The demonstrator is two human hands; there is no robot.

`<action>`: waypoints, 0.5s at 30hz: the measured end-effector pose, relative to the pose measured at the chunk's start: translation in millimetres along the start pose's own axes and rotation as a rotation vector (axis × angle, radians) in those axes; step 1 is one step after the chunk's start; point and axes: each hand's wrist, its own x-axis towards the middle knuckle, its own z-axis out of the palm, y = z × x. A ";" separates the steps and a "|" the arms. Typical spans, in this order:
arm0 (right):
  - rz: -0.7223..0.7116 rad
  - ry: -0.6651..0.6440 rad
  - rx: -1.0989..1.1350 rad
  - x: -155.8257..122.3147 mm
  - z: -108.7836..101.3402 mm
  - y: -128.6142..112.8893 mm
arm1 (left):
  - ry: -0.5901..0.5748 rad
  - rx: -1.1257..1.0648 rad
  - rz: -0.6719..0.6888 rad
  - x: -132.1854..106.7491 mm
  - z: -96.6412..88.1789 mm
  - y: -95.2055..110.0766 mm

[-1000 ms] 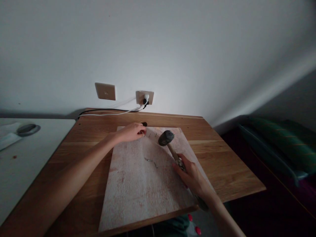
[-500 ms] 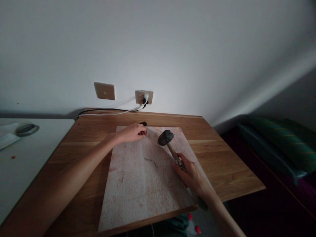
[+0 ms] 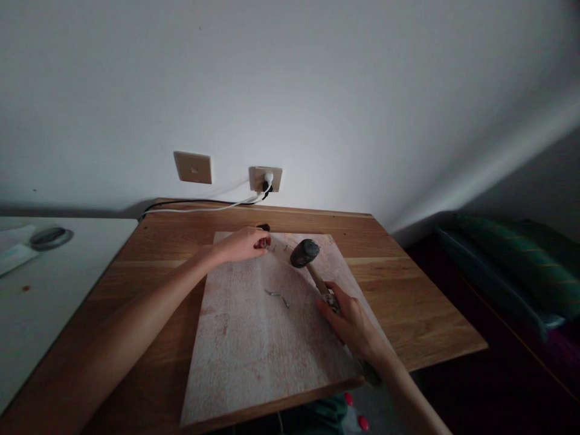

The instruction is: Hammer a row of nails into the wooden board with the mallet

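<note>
My right hand (image 3: 353, 321) is wrapped round the wooden handle of a mallet (image 3: 305, 253). Its dark, rounded head hangs over the far right part of a whitish, worn wooden board (image 3: 240, 344). Near the board's far edge, my left hand (image 3: 247, 243) is closed in a pinch on a thin nail, mostly hidden by the fingers. Just right of those fingertips, small nails (image 3: 285, 246) stick up from the board. Two loose nails (image 3: 286, 302) lie nearer the board's middle. The mallet head is apart from the left hand.
Beneath the board is a brown wooden table (image 3: 403, 296) against the wall. Cables run from a wall socket (image 3: 265, 179) along its back edge. A white surface (image 3: 86, 266) with a roll of tape (image 3: 51, 238) adjoins at left. Cushions (image 3: 507, 266) lie at right.
Almost nothing differs. Both hands keep their grips and places, and the view has shifted very slightly.
</note>
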 end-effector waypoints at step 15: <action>-0.035 0.003 0.019 6.1 6.0 -10.9 | 0.212 -0.219 -0.099 -8.9 18.3 -8.2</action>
